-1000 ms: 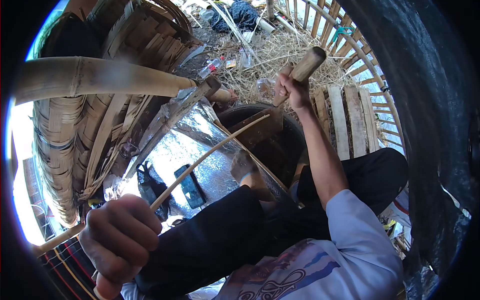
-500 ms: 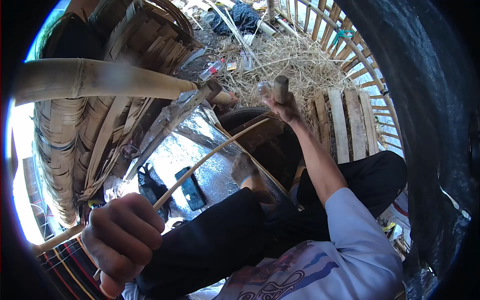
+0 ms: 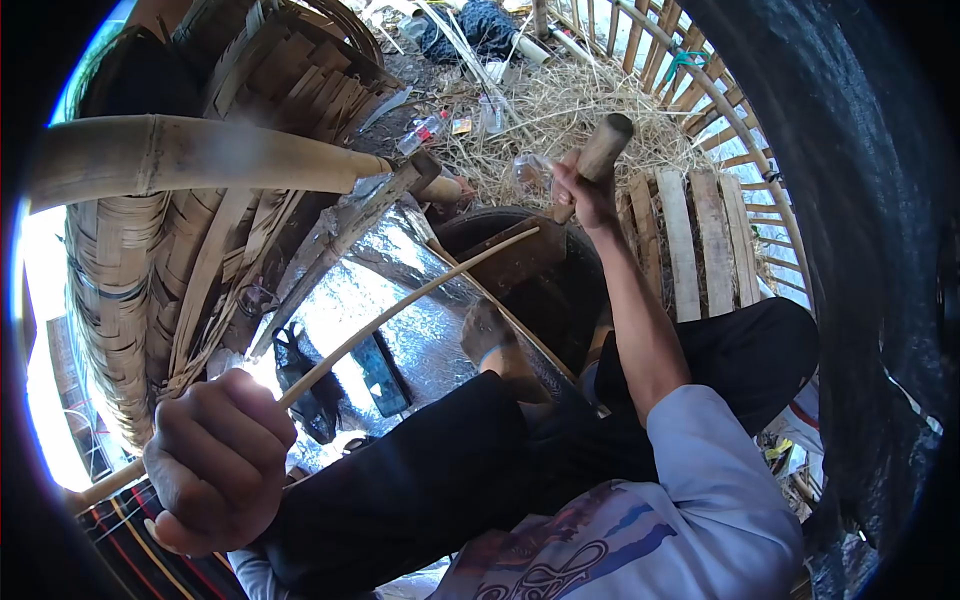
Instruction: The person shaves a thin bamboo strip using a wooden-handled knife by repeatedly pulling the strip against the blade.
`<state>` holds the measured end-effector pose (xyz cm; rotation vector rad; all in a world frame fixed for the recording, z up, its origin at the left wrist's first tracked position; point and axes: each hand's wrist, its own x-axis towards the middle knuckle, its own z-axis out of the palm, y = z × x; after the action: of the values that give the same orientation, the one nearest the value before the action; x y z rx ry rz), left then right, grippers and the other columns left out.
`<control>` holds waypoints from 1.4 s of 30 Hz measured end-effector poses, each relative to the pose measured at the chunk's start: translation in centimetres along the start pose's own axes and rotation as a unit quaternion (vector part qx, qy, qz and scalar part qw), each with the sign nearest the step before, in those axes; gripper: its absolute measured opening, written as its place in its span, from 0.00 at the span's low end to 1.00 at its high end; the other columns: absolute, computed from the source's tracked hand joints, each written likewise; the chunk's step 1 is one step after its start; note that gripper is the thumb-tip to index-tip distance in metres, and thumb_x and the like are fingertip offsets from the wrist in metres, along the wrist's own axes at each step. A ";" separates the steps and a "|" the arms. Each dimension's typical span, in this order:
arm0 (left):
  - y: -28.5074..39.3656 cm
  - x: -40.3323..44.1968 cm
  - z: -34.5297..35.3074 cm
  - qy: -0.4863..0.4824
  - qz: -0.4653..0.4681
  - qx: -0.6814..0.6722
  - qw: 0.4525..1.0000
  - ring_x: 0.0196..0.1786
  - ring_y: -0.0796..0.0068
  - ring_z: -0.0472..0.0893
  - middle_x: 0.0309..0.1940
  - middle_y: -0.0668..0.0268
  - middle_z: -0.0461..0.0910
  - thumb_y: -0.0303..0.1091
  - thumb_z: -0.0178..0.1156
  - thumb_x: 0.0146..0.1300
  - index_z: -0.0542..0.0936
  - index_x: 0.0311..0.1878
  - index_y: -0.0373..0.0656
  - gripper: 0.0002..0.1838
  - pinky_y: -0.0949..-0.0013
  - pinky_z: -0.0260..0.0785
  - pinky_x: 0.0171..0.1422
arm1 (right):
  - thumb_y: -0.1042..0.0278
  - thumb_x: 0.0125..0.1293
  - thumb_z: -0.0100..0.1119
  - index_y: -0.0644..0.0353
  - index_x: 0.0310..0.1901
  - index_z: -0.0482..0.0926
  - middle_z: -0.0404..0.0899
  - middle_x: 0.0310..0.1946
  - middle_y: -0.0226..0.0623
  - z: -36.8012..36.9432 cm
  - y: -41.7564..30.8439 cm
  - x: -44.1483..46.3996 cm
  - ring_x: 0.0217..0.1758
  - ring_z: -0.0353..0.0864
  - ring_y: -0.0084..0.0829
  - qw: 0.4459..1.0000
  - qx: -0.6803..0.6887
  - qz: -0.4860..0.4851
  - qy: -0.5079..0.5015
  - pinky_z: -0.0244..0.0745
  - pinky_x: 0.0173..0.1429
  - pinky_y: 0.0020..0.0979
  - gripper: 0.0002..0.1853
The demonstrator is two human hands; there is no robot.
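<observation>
My left hand (image 3: 215, 465) is closed in a fist at the lower left. It grips a long, thin bamboo stick (image 3: 385, 315) that slants up and rightward. The stick's far end lies over a dark round basin (image 3: 470, 222), near a flat brown piece (image 3: 515, 262). My right hand (image 3: 588, 195) is wrapped round a thick wooden handle (image 3: 606, 147), its butt pointing up and to the right. Whether the flat brown piece is the blade of this handled tool, I cannot tell. My bare foot (image 3: 488, 335) rests beside the basin.
A phone (image 3: 380, 375) and a black bag (image 3: 308, 385) lie on a shiny silver sheet (image 3: 425, 345). Woven bamboo baskets (image 3: 120, 290) and a thick bamboo pole (image 3: 230, 160) stand at the left. Wooden slats (image 3: 690, 245), straw (image 3: 590, 105) and a plastic bottle (image 3: 423, 133) lie beyond.
My left hand has shifted left and slightly down, drawing the bamboo stick with it. My right hand has risen a little, and the wooden handle now tilts more to the right.
</observation>
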<state>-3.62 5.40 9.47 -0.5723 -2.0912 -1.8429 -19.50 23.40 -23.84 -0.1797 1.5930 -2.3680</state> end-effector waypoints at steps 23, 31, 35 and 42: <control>0.7 -1.1 -1.9 0.018 -0.075 -0.008 0.997 0.19 0.81 0.61 0.13 0.75 0.58 0.51 0.40 0.69 0.56 0.13 0.53 0.26 0.71 0.58 0.33 | 0.68 0.56 0.63 0.56 0.22 0.67 0.64 0.14 0.24 0.9 2.0 -1.8 0.15 0.63 0.17 0.993 0.114 -0.007 0.013 0.58 0.20 0.21 0.13; 0.3 -2.3 -2.8 0.108 -0.077 -0.048 0.990 0.21 0.81 0.58 0.14 0.74 0.55 0.51 0.34 0.70 0.54 0.15 0.53 0.26 0.73 0.55 0.37 | 0.65 0.57 0.64 0.58 0.19 0.72 0.69 0.14 0.24 0.9 1.2 -1.2 0.15 0.65 0.15 0.998 -0.036 -0.044 -0.022 0.57 0.19 0.21 0.13; 0.4 -1.5 -2.6 0.024 -0.073 -0.050 0.996 0.19 0.80 0.57 0.14 0.73 0.54 0.49 0.31 0.71 0.54 0.15 0.52 0.26 0.73 0.55 0.36 | 0.54 0.49 0.70 0.59 0.22 0.76 0.74 0.17 0.28 0.8 4.6 -2.4 0.24 0.74 0.23 0.981 -0.192 -0.012 -0.008 0.69 0.28 0.30 0.17; 0.2 -1.8 -2.4 0.081 -0.048 0.015 0.995 0.16 0.80 0.58 0.12 0.73 0.57 0.48 0.32 0.71 0.55 0.15 0.52 0.25 0.72 0.56 0.30 | 0.61 0.53 0.67 0.58 0.22 0.72 0.70 0.16 0.26 0.4 3.0 -1.6 0.20 0.68 0.17 0.998 0.067 0.003 0.005 0.61 0.23 0.21 0.15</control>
<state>-2.06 2.83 9.09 -0.3092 -2.0672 -1.8391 -17.35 22.51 -26.41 -0.1352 1.4314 -2.4645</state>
